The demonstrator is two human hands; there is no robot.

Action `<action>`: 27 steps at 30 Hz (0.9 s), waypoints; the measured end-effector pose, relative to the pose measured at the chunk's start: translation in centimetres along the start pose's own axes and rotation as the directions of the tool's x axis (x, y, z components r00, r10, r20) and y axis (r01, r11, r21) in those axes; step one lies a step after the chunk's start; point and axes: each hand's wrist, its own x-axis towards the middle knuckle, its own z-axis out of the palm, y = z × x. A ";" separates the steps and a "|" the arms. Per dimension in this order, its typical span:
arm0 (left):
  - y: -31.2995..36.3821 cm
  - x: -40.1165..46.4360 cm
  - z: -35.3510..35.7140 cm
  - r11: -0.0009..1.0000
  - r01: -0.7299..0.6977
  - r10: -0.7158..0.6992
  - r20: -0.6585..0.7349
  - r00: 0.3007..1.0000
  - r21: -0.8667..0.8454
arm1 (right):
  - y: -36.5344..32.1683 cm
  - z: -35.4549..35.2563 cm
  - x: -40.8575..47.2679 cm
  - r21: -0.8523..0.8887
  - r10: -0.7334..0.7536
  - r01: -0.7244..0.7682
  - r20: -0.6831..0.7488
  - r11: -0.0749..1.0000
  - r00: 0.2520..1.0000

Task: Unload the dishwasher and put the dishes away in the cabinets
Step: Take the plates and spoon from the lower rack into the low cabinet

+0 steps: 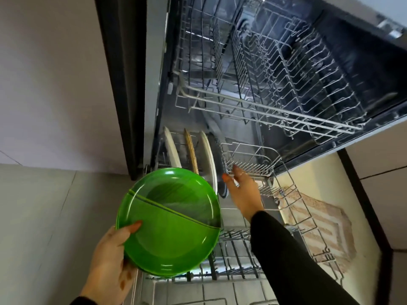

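Note:
My left hand (110, 256) grips a stack of green plates (174, 230) by their near-left rim, thumb on top, held above the lower rack (240, 267). My right hand (242, 190) reaches forward with straight fingers to the dark speckled plate (220, 164) standing upright in the lower rack; thumb and fingertips are at its rim. To the left of that plate stand a white plate (208, 155), a brown plate (191, 150) and another white plate (171, 148). Their lower parts are hidden by the green plates.
The upper rack (275, 89) of the open dishwasher is pulled out and holds no dishes that I can see. A dark panel (125, 84) rises at the left beside a grey wall. A patterned rug (317, 225) lies on the floor at the right.

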 end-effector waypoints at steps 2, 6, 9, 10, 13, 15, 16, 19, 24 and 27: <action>0.1 -0.1 0.1 1.000 0.003 -0.002 0.012 1.000 -0.027 | -0.3 1.2 0.9 -0.043 0.001 -0.004 -0.073 0.999 0.997; 0.5 -0.6 0.7 0.998 0.009 -0.007 0.031 0.999 -0.065 | -1.0 0.1 1.9 0.005 0.094 -0.094 -0.123 0.996 0.988; 0.9 -0.6 0.9 0.996 0.010 -0.007 0.030 1.000 -0.090 | -0.9 -0.5 2.3 -0.005 0.081 -0.081 0.000 0.997 0.997; 1.0 -0.5 0.9 0.996 0.003 0.000 0.028 1.000 -0.089 | -0.9 -0.4 2.3 -0.022 0.073 -0.072 0.039 0.997 0.997; 1.0 -0.5 0.8 0.998 -0.021 0.022 0.015 1.000 -0.060 | -0.6 0.5 2.3 0.039 0.100 -0.101 0.028 0.994 0.995; 0.9 -0.4 0.3 0.997 -0.033 0.034 0.003 0.999 -0.063 | -0.5 0.9 2.2 0.049 0.132 -0.129 -0.058 0.990 0.990; 0.9 -0.5 0.3 0.996 -0.036 0.036 0.006 0.999 -0.077 | -0.3 0.7 2.1 0.043 0.125 -0.121 -0.112 0.992 0.986; 1.2 -0.7 -0.4 0.993 -0.029 0.033 0.035 0.999 -0.111 | -0.8 -1.8 0.0 0.124 0.039 -0.013 -0.211 0.992 0.977; 2.2 -2.5 0.9 0.992 0.017 -0.007 0.077 0.997 -0.127 | -1.1 -7.4 -7.8 -0.305 -0.397 0.382 0.014 0.872 0.918; 2.9 -3.5 2.7 0.992 0.040 -0.029 0.093 0.995 -0.119 | 0.5 -8.1 -10.2 -0.547 -0.601 0.603 0.212 0.581 0.771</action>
